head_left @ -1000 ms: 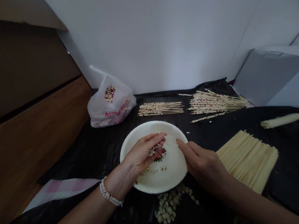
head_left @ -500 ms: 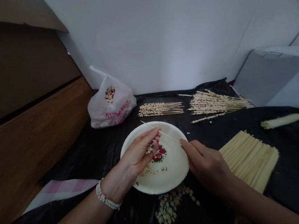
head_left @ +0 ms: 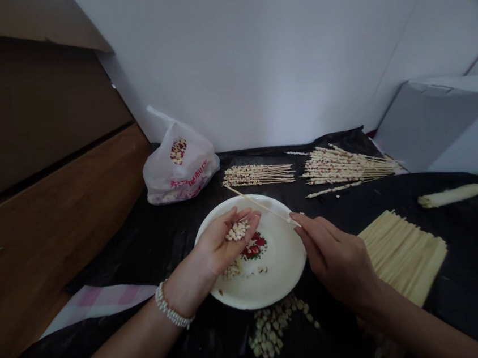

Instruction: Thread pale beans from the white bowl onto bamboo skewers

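Observation:
My left hand (head_left: 224, 240) is turned palm up over a white bowl (head_left: 289, 273). Its cupped palm cradles a small heap of pale, kernel-like pieces (head_left: 237, 230). Between the thumb and fingers of my right hand (head_left: 334, 251), at the bowl's right rim, is a thin wooden skewer (head_left: 255, 202). The skewer slants up and left above the bowl, its far tip free and just clear of my left fingers. More pale pieces (head_left: 231, 270) lie inside the bowl, partly hidden by my left hand. A red flower print marks the bowl's bottom.
Behind the bowl lie two bundles of threaded skewers (head_left: 239, 176) (head_left: 331, 163). A white plastic bag (head_left: 182, 173) stands at the back left. Bare sticks (head_left: 404, 252) are stacked at right. Greenish round pieces (head_left: 267, 332) are scattered in front of the bowl on black sheeting.
My left fingers have let go of the skewer and spread, showing the pieces in the palm. The skewer stays in my right hand, which has shifted slightly right.

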Demonstrator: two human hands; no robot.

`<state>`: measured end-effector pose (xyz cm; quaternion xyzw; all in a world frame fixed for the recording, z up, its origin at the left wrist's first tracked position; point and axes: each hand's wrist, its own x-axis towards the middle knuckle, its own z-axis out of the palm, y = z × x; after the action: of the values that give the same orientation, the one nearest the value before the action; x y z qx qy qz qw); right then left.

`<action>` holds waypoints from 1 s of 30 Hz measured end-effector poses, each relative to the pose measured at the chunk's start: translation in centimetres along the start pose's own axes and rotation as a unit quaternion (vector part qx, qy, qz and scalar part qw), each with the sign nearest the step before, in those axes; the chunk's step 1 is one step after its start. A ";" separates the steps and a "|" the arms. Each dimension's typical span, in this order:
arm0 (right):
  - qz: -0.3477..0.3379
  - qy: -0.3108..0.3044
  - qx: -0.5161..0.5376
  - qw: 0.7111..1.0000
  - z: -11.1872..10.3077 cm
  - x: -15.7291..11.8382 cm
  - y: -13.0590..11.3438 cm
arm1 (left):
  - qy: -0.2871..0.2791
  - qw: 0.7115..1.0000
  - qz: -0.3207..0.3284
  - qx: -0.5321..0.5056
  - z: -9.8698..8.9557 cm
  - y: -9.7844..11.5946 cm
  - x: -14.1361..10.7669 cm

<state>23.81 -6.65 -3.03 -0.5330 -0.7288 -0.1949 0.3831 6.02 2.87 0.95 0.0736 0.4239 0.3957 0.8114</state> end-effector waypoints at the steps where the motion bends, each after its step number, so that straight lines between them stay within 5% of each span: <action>1: -0.002 0.000 -0.005 1.000 0.0 0.0 0.1 | 0.009 1.000 -0.007 -0.005 0.0 0.4 0.3; 8: -0.007 -0.032 -0.035 0.999 0.4 -0.1 0.5 | -0.043 0.997 -0.062 0.004 -0.4 1.0 0.7; 17: -0.026 -0.025 -0.067 0.997 0.4 -0.2 0.6 | -0.056 0.996 0.033 0.053 -0.3 1.1 0.5; 30: -0.033 -0.046 -0.115 0.992 0.5 -0.4 0.7 | -0.033 0.997 0.065 0.017 -1.6 1.4 2.2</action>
<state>24.32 -6.32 -3.74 -0.5572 -0.7356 -0.2656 0.2789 4.75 5.06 -0.81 0.1273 0.3981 0.4376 0.7962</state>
